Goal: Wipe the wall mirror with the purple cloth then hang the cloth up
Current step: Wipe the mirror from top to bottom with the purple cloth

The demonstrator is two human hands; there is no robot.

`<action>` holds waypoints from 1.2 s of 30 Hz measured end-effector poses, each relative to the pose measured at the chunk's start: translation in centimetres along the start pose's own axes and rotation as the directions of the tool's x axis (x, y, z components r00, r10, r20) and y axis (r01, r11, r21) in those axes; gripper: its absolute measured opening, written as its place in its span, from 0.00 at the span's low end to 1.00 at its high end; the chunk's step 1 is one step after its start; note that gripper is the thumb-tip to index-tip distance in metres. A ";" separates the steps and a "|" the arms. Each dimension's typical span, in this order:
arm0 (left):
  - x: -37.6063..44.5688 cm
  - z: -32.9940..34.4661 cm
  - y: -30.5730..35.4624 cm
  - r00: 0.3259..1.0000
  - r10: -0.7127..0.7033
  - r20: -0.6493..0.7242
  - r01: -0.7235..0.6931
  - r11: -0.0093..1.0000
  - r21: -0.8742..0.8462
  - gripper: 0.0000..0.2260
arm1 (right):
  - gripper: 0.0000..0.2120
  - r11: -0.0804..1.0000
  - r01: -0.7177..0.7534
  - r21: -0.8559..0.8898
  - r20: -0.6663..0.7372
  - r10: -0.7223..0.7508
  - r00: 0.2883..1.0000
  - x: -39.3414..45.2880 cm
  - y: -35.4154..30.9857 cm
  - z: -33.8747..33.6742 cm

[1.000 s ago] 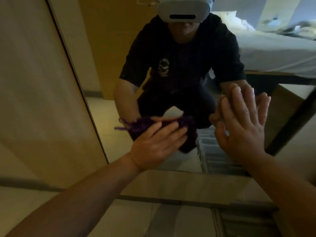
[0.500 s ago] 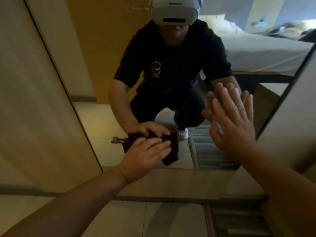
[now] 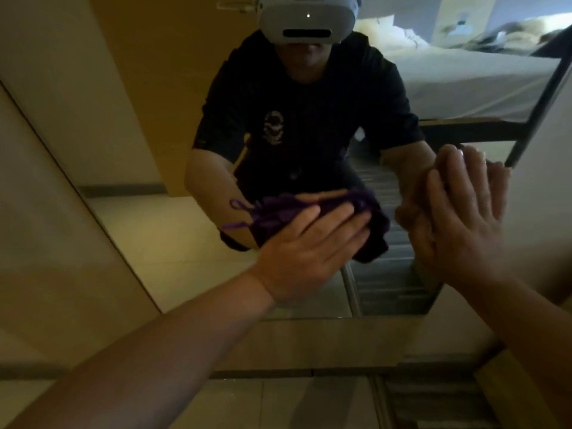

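Left hand (image 3: 309,249): laid flat with straight fingers (image 3: 346,218), by which the purple cloth (image 3: 370,230) is pressed against the wall mirror (image 3: 173,230).
Purple cloth: bunched low on the glass.
Right hand (image 3: 464,230): flattened on the mirror, fingers straight, nothing held.

A bedroom in a home or hotel is indicated. A bed (image 3: 470,85) with white sheets is reflected in the mirror (image 3: 173,230). A wooden door (image 3: 185,88) is reflected left of the bed.
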State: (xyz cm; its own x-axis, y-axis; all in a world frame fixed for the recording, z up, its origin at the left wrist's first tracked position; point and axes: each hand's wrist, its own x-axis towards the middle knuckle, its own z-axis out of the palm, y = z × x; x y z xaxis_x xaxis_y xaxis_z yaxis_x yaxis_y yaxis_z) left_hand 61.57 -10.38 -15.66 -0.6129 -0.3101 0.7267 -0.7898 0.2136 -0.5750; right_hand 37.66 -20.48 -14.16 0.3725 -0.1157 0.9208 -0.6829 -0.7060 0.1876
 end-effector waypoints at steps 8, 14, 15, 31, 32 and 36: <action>-15.5 3.3 7.3 0.903 0.167 0.396 -0.173 0.985 -0.021 0.22 | 0.27 1.000 0.013 -0.009 -0.005 -0.013 1.000 0.0 0.3 0.3; -11.7 0.4 5.7 0.895 0.158 0.417 -0.064 0.971 -0.231 0.18 | 0.27 0.999 -0.054 0.009 0.080 0.053 0.995 0.2 -0.5 -0.6; -10.0 0.0 5.2 0.921 0.112 0.374 -0.018 0.969 -0.245 0.16 | 0.27 0.999 -0.049 0.006 0.095 0.048 0.994 0.2 -0.4 -0.8; 8.2 0.8 1.8 0.997 -0.017 -0.070 0.018 1.000 0.011 0.16 | 0.21 0.985 -0.156 0.080 0.042 0.153 0.987 -0.2 5.1 -3.2; 6.3 1.5 3.1 0.999 0.020 -0.033 -0.020 1.000 -0.008 0.17 | 0.21 0.984 -0.159 0.078 0.046 0.156 0.987 -0.3 5.0 -3.1; -3.6 4.9 8.5 0.968 0.170 0.182 -0.169 0.985 -0.023 0.19 | 0.22 0.981 -0.178 0.073 0.042 0.176 0.984 -0.5 4.8 -2.7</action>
State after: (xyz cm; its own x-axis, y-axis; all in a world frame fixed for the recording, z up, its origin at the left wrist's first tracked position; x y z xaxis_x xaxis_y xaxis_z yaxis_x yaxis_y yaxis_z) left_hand 57.16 -12.00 -24.98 -0.7240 -0.4328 0.5372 -0.6751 0.2844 -0.6807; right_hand 32.48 -21.92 -12.77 0.2731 -0.2672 0.9241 -0.6905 -0.7234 -0.0052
